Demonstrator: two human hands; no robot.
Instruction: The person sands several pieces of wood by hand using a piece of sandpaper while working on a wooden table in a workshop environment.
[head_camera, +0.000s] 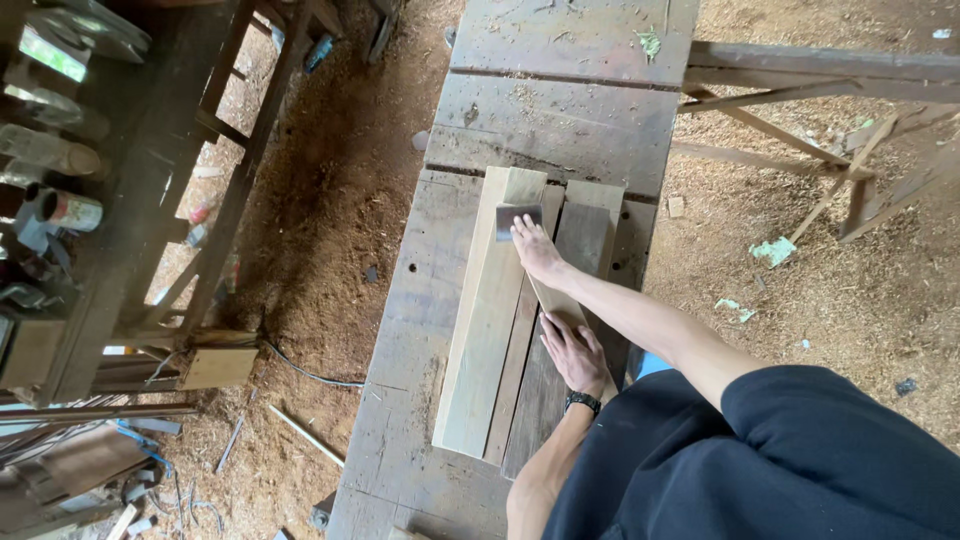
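Note:
Several wooden planks lie lengthwise on a worn grey workbench (400, 330): a wide pale plank (485, 330) on the left and darker planks (590, 235) to its right. My right hand (536, 250) reaches forward, its fingers closed on a small dark rectangular metal scraper (518, 217) that rests on the far ends of the planks. A black watch is on my left wrist. My left hand (572, 352) lies flat with fingers spread, pressing down on a narrow pale strip of wood (548, 297) that runs diagonally over the dark planks.
Sawdust covers the floor (330, 230) around the bench. A dark wooden rack (130, 200) with cans and jars stands at the left, with offcuts and a cable below it. A wooden trestle frame (800, 110) stands at the right.

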